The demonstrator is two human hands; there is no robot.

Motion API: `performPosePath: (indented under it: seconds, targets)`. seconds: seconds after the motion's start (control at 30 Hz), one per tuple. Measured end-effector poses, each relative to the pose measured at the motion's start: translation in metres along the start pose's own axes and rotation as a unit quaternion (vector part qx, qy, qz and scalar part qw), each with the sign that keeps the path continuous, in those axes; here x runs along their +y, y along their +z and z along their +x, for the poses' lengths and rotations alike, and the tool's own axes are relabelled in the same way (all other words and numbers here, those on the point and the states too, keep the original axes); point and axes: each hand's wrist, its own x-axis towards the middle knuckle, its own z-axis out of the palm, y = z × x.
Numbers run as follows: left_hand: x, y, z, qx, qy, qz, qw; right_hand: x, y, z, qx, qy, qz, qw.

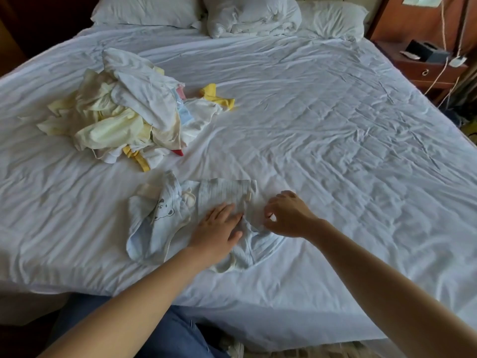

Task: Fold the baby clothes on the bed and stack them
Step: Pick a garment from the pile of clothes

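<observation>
Your left hand (pixel 219 228) presses flat, fingers straight, on the pale blue bear-print garment (pixel 160 223). It lies near the front edge of the bed (pixel 335 151), long axis roughly left-to-right. Your right hand (pixel 286 215) pinches its right edge. The unfolded pile (pixel 124 112) lies beyond, leftward.

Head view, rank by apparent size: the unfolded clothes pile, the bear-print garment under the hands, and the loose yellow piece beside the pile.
1. Unfolded clothes pile, largest though farther away.
2. Bear-print garment, nearer the camera, yet covers less.
3. Yellow piece, clearly smallest.
</observation>
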Motion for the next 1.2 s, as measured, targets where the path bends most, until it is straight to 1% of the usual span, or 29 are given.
performPosePath:
  seconds: [0.1, 0.27, 0.33, 0.47, 0.53, 0.6, 0.67, 0.73, 0.83, 0.9, 0.97, 1.0, 1.1, 1.2]
  targets:
    - [0.005, 0.001, -0.007, -0.022, 0.005, 0.020, 1.000, -0.002, -0.014, -0.019, 0.015, 0.030, 0.017, 0.999]
    - [0.013, -0.003, -0.015, -0.070, 0.000, 0.052, 0.996, 0.003, -0.028, -0.039, -0.008, 0.095, 0.034, 0.995]
    - [0.016, -0.003, -0.017, -0.083, 0.008, 0.056, 0.995, 0.008, -0.028, -0.047, -0.025, 0.114, 0.040, 0.992]
    - [0.021, 0.001, -0.020, -0.118, 0.039, 0.091, 0.988, 0.013, -0.023, -0.064, -0.097, 0.147, 0.033, 0.984]
    - [0.023, 0.004, -0.021, -0.126, 0.050, 0.103, 0.985, 0.012, -0.015, -0.070, -0.101, 0.162, 0.031, 0.981]
    - [0.024, 0.006, -0.021, -0.123, 0.055, 0.100, 0.986, 0.010, -0.007, -0.075, -0.088, 0.180, 0.023, 0.980]
    - [0.023, 0.006, -0.022, -0.107, 0.054, 0.087, 0.989, 0.007, 0.001, -0.080, -0.059, 0.181, 0.017, 0.982]
    - [0.021, 0.004, -0.027, -0.071, 0.062, 0.049, 0.994, 0.005, 0.011, -0.084, 0.006, 0.154, 0.019, 0.988]
    - [0.016, 0.001, -0.038, 0.017, 0.072, -0.018, 0.997, -0.009, 0.018, -0.089, 0.114, 0.098, 0.070, 0.986]
    - [0.011, 0.000, -0.048, 0.079, 0.079, -0.032, 0.993, -0.024, 0.021, -0.090, 0.141, 0.046, 0.096, 0.984]
    - [0.004, 0.002, -0.055, 0.128, 0.080, -0.040, 0.988, -0.037, 0.027, -0.091, 0.141, 0.010, 0.098, 0.985]
    - [0.002, 0.003, -0.058, 0.139, 0.075, -0.043, 0.987, -0.042, 0.030, -0.092, 0.135, 0.004, 0.100, 0.986]
    - [0.000, 0.004, -0.066, 0.109, 0.048, -0.025, 0.993, -0.048, 0.043, -0.096, 0.102, 0.010, 0.108, 0.989]
    - [0.007, 0.004, -0.071, 0.123, 0.022, -0.023, 0.992, -0.051, 0.048, -0.102, 0.091, 0.017, 0.096, 0.991]
